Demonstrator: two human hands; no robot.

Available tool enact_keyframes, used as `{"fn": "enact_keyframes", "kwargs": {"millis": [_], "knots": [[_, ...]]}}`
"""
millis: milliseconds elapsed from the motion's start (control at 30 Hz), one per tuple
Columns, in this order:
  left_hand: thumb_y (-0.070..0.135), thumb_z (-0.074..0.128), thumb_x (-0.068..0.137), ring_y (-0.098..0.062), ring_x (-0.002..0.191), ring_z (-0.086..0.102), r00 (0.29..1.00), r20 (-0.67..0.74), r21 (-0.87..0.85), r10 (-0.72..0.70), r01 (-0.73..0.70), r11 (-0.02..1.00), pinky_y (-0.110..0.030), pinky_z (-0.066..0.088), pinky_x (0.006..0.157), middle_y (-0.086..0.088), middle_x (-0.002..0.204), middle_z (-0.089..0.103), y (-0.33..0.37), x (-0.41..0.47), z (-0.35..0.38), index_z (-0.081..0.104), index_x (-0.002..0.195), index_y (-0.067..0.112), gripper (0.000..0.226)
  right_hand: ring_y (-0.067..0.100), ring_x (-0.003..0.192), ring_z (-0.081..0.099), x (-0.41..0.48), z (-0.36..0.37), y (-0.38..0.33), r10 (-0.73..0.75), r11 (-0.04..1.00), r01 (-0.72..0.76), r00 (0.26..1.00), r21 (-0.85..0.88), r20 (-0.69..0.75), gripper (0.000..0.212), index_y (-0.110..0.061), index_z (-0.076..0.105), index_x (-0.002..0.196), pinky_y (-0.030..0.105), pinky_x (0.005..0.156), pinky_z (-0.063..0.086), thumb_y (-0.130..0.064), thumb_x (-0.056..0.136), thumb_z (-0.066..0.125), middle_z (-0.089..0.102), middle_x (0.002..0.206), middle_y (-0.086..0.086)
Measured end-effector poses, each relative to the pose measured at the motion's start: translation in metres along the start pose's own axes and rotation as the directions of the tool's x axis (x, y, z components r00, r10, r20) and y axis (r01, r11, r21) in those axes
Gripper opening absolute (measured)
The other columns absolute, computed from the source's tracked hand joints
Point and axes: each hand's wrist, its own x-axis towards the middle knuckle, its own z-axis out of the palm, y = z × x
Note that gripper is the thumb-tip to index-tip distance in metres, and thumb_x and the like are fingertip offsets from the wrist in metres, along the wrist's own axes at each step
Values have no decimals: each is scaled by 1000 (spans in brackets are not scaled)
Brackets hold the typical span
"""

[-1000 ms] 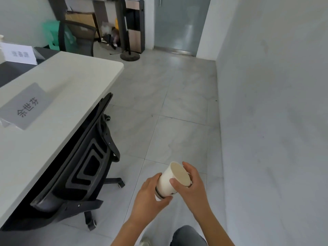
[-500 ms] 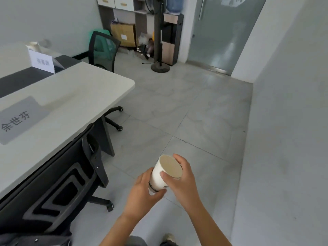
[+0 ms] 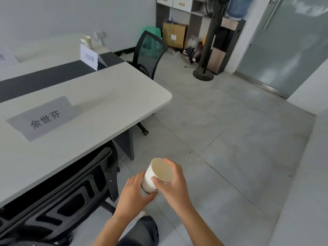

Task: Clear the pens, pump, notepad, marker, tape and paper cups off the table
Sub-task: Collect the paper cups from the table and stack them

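Observation:
A stack of white paper cups (image 3: 150, 178) lies tilted in both hands over the floor, base end facing up toward me. My left hand (image 3: 134, 196) wraps the lower, rim end. My right hand (image 3: 174, 185) grips the upper end near the base. The white table (image 3: 110, 103) stands to the left, away from my hands. One more paper cup (image 3: 86, 41) stands at the far back of the table, behind a folded name card (image 3: 88, 56).
A grey name card (image 3: 44, 118) lies flat on the table. A black chair (image 3: 71, 196) is pushed under the near edge; another black mesh chair (image 3: 150, 52) stands at the far end. A fan stand (image 3: 204, 73), shelves and boxes line the back wall.
The view has turned left and tilted up, so more of the table and the back wall shows. Both hands keep the same hold on the cups.

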Motion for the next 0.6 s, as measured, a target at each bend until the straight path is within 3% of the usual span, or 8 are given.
{"fn": "enact_keyframes", "kwargs": {"millis": [167, 400, 500, 600], "knots": [[37, 70, 72, -3, 101, 42, 998, -50, -23, 46, -47, 999, -13, 36, 71, 39, 97, 39, 15, 78, -27, 44, 120, 34, 55, -4, 101, 47, 78, 10, -25, -46, 999, 46, 997, -4, -54, 51, -47, 38, 101, -5, 76, 35, -32, 62, 68, 44, 108, -16], [35, 69, 74, -6, 102, 42, 999, -34, -63, 8, -10, 998, -15, 37, 76, 34, 99, 43, 16, 136, -34, 43, 124, 30, 57, -8, 105, 44, 143, 20, -28, -65, 998, 63, 995, -30, -79, 52, -49, 38, 100, -5, 79, 33, -50, 51, 55, 44, 111, -19], [36, 69, 73, -8, 106, 44, 997, -56, -68, -49, 45, 997, -19, 41, 82, 23, 106, 50, 15, 157, -36, 43, 125, 30, 58, -6, 105, 45, 170, 23, -26, -66, 997, 65, 997, -45, -26, 51, -48, 40, 101, -3, 79, 35, -47, 53, 59, 45, 110, -18], [40, 66, 73, -4, 107, 42, 989, -94, -72, -115, 108, 991, -19, 40, 82, 22, 113, 54, 14, 180, -37, 42, 126, 32, 58, 1, 106, 48, 203, 25, -25, -76, 995, 80, 995, -57, 62, 56, -32, 48, 112, -1, 79, 37, -38, 58, 64, 48, 115, -7]]}}
